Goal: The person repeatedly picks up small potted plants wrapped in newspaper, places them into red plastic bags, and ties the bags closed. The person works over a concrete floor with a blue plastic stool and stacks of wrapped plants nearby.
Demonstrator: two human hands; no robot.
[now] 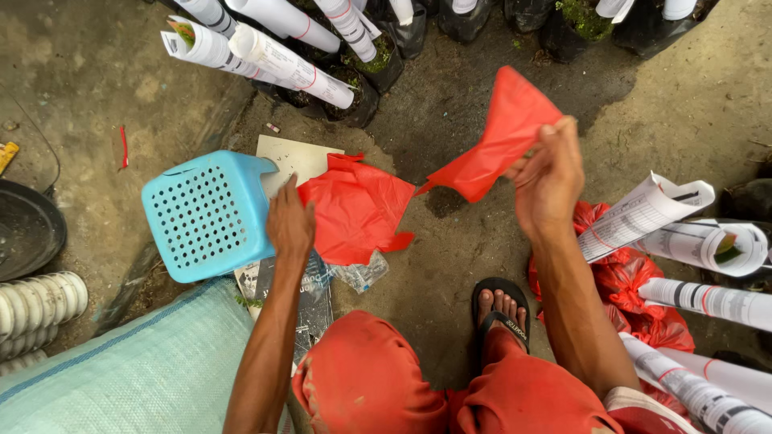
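Pinching red plastic sheet [494, 141], right hand [548, 177]; left hand [289, 225] on red sheets [354, 210].

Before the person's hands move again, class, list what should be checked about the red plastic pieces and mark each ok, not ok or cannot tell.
1. Right hand grips the raised red plastic piece: ok.
2. Left hand rests on the red plastic sheet on the ground: ok.
3. The two red pieces are apart: ok.
4. Blue perforated stool lies tipped beside the left hand, upright: not ok.
5. Whether the left fingers pinch the sheet: cannot tell.
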